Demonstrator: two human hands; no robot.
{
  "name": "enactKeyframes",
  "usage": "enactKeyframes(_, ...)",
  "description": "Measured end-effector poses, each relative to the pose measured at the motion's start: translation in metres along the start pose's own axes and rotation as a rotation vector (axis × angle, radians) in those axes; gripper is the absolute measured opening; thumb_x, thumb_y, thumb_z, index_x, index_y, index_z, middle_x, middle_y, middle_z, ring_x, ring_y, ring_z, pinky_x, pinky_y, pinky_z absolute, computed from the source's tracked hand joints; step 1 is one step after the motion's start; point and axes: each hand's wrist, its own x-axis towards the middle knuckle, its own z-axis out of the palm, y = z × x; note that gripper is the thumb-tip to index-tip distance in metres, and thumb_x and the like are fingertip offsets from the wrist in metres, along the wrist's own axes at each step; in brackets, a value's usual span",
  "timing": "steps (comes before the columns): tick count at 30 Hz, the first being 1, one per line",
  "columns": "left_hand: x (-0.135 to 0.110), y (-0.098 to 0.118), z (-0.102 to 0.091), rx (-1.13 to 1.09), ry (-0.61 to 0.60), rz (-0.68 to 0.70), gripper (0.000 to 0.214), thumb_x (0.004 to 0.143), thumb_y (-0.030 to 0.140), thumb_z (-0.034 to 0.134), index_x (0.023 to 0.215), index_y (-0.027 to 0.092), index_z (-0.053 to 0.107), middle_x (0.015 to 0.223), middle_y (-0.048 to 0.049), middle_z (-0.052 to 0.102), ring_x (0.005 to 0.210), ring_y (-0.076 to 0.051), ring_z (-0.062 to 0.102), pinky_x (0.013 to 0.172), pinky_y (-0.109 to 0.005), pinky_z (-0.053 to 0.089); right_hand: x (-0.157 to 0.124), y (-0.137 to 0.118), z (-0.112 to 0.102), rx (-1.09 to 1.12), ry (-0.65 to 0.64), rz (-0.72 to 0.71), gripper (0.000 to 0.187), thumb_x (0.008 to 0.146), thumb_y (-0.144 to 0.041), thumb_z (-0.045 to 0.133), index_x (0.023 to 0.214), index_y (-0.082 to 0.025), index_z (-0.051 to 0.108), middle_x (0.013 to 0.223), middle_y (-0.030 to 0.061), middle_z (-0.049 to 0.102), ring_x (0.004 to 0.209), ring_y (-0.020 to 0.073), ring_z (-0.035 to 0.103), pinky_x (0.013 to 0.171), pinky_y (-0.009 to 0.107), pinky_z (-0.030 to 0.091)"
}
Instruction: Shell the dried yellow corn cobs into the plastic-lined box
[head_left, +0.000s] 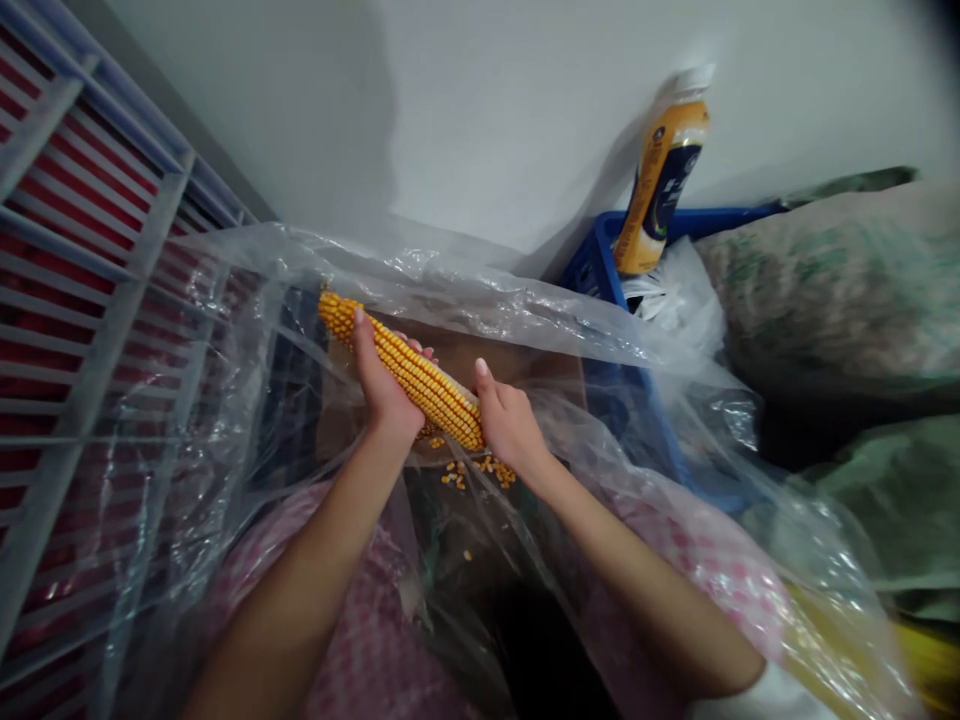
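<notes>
A long ear of corn (420, 378), yellow and full of kernels, lies slantwise between my hands, its tip up to the left. My left hand (386, 385) wraps around its upper half, thumb along the near side and fingertips showing past the far side. Around the lower right end my right hand (510, 415) is closed, thumb raised and the other fingers mostly hidden behind the ear. A paler strip along the upper edge shows where kernels are gone. Loose kernels (495, 470) lie below the ear on a clear plastic sheet (465, 272).
A slatted crate (75, 370) stands at the left. On the right, a blue basket (611, 240) holds an orange bottle (664, 175) and a white plastic bag (682, 300). Beside it rests a bulky sack (840, 290). A white wall (480, 120) rises behind. Pink checked cloth (360, 640) covers my legs.
</notes>
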Motion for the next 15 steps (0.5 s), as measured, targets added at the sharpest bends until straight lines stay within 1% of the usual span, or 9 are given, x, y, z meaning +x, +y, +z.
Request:
enactKeyframes(3, -0.002, -0.001, 0.0, 0.008, -0.074, -0.024, 0.046, 0.071, 0.064, 0.049, 0.059, 0.02, 0.046, 0.046, 0.0039, 0.048, 0.041, -0.01, 0.05, 0.046, -0.023, 0.044, 0.002, 0.003, 0.006, 0.03, 0.034, 0.017, 0.059, 0.088, -0.062, 0.02, 0.048, -0.021, 0.034, 0.049, 0.0011, 0.043, 0.052, 0.0146, 0.043, 0.054, 0.027, 0.025)
enactKeyframes(6, -0.003, 0.0, -0.002, 0.005, -0.119, -0.019, 0.046, 0.073, 0.064, 0.048, 0.058, 0.02, 0.045, 0.045, 0.004, 0.048, 0.04, -0.01, 0.049, 0.046, -0.023, 0.044, 0.001, 0.007, 0.01, 0.089, 0.072, 0.012, 0.057, 0.088, -0.061, 0.023, 0.048, -0.021, 0.029, 0.047, -0.0013, 0.037, 0.049, 0.0118, 0.038, 0.051, 0.027, 0.021)
enactKeyframes(11, -0.006, -0.002, -0.005, -0.01, -0.184, -0.011, 0.049, 0.072, 0.065, 0.048, 0.056, 0.019, 0.046, 0.042, 0.0036, 0.047, 0.038, -0.009, 0.048, 0.045, -0.022, 0.044, -0.006, 0.011, 0.016, 0.149, 0.112, -0.004, 0.056, 0.088, -0.06, 0.027, 0.049, -0.02, 0.029, 0.046, -0.0035, 0.032, 0.048, 0.009, 0.031, 0.05, 0.027, 0.018)
enactKeyframes(13, -0.006, -0.003, -0.005, -0.016, -0.2, -0.004, 0.051, 0.072, 0.067, 0.046, 0.054, 0.019, 0.045, 0.041, 0.0036, 0.046, 0.037, -0.009, 0.047, 0.044, -0.022, 0.043, -0.007, 0.011, 0.016, 0.156, 0.124, -0.001, 0.056, 0.087, -0.061, 0.028, 0.049, -0.02, 0.03, 0.047, -0.0041, 0.03, 0.048, 0.0086, 0.031, 0.049, 0.026, 0.018)
enactKeyframes(15, -0.005, -0.002, -0.004, -0.021, -0.209, -0.004, 0.052, 0.071, 0.068, 0.046, 0.054, 0.019, 0.045, 0.041, 0.0037, 0.045, 0.037, -0.009, 0.046, 0.043, -0.022, 0.043, -0.007, 0.009, 0.013, 0.163, 0.124, 0.004, 0.056, 0.086, -0.062, 0.03, 0.05, -0.019, 0.033, 0.048, -0.0041, 0.032, 0.05, 0.0088, 0.033, 0.05, 0.026, 0.019)
